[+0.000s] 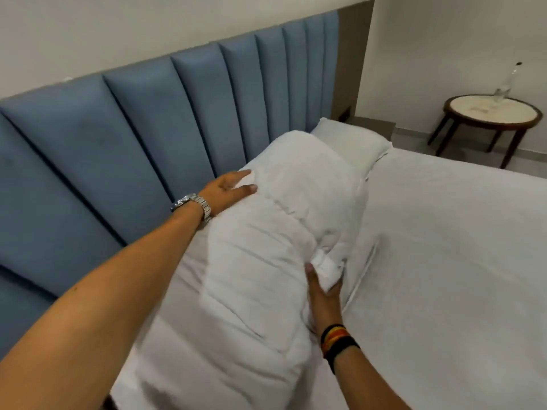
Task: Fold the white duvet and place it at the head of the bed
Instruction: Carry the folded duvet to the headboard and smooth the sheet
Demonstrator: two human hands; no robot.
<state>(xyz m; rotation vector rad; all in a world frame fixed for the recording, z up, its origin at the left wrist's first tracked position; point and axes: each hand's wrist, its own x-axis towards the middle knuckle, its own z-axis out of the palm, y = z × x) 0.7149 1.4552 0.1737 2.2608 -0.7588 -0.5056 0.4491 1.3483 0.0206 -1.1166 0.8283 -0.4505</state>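
Observation:
The white duvet (266, 238) lies as a thick folded bundle along the head of the bed, next to the blue padded headboard (118, 137). My left hand (229, 189), with a metal watch on the wrist, rests flat on the bundle's headboard side, fingers spread. My right hand (324, 294), with coloured wristbands, grips the bundle's other side, fingers tucked under a fold. A white pillow (352, 140) lies beyond the far end of the duvet. The bed's white sheet (444, 247) stretches out to the right.
A round wooden side table (491, 116) with a pale top stands on the floor past the bed's far corner, with a clear bottle (507, 84) on it. A grey panel (352, 60) flanks the headboard. Pale walls lie behind.

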